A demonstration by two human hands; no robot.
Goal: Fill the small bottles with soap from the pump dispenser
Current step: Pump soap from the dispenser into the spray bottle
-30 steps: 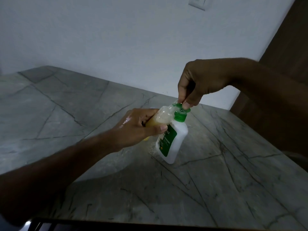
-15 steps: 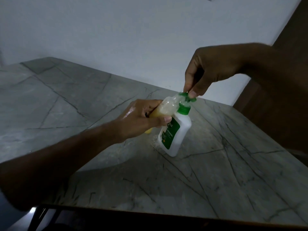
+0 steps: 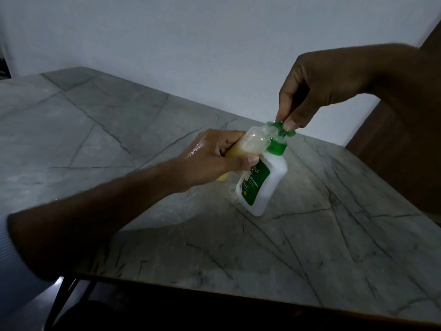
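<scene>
left hand (image 3: 212,161) grips small clear bottle (image 3: 253,142), tilted so its mouth meets the green pump nozzle (image 3: 281,132). right hand (image 3: 317,91) pinches the nozzle down; white soap dispenser (image 3: 265,185) stands tilted on marble counter (image 3: 334,247), likely to aim soap in.

Tilted small clear bottle (image 3: 250,142) part-full of amber soap, mouth against the green pump head (image 3: 281,131) of the standing white, green-labelled dispenser (image 3: 265,185).

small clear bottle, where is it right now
In the head view the small clear bottle sits right of centre, tilted in the left hand, its mouth against the green pump head that the right hand pinches atop the white dispenser.
</scene>
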